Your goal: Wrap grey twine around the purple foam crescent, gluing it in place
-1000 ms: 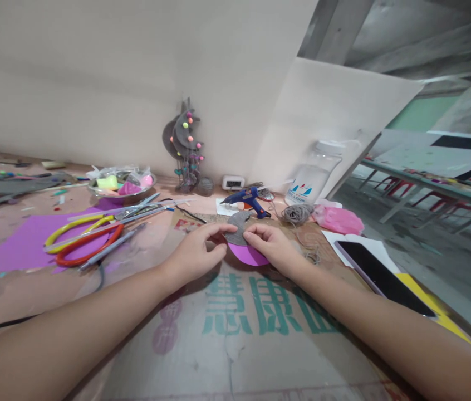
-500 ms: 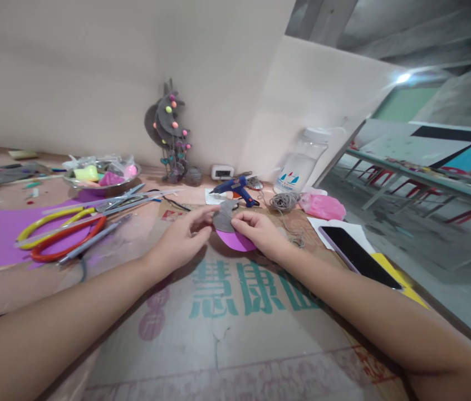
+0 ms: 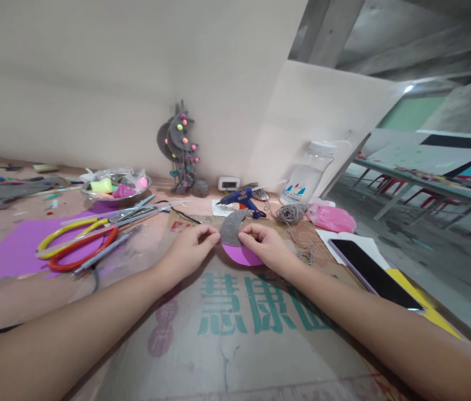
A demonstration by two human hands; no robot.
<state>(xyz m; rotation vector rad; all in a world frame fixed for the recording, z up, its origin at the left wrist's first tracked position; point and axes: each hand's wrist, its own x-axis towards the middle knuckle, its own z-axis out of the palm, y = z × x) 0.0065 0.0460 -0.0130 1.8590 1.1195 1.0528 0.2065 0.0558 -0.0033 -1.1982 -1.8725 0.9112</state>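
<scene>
A crescent [image 3: 232,229] stands tilted above the cardboard, its upper part wrapped in grey yarn and its lower part bare purple. My right hand [image 3: 266,245] grips the crescent on its right side, thumb on the front. Close against its left edge, my left hand [image 3: 196,248] has thumb and fingertips pinched together; whatever lies between them is too small to make out. A ball of grey yarn [image 3: 292,213] lies behind my right hand, with a loose strand trailing down to the cardboard. Just behind the crescent rests a blue glue gun [image 3: 241,197].
Printed cardboard [image 3: 244,356] lies under my hands. To the left are scissors [image 3: 81,245], glue sticks, purple sheet [image 3: 5,250] and a metal bowl [image 3: 116,199]. A decorated moon hanging [image 3: 181,145] leans on the wall. Rightward are a bottle [image 3: 306,172], pink bag [image 3: 331,217] and phone [image 3: 373,273].
My left fingers, earlier spread at the crescent's upper left, have come down and pinched together by its left edge. My right hand keeps its grip. The whole view has shifted slightly.
</scene>
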